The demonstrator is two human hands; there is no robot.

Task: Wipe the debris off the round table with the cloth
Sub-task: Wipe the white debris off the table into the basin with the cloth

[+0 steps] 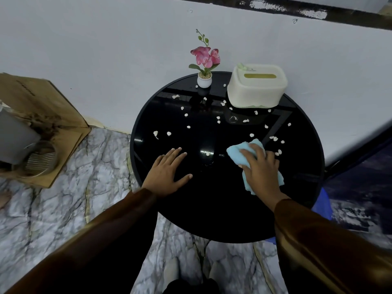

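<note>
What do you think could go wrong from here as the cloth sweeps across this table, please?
1. The debris lies scattered up to the tissue box and the flower pot; a wide sweep might knock the pot over.
2. Bits near the right rim could be pushed off the round table onto the floor.
3. The right hand presses the cloth flat, so pieces may slip past its edges.

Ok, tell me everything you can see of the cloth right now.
The cloth is light blue, soft and thick like terry or microfibre, bunched rather than spread flat. It lies on the right side of the black round table, under the right hand, which presses on it with fingers spread over it. Its edges show beyond the fingertips and beside the wrist. White debris lies just beyond it.
</note>
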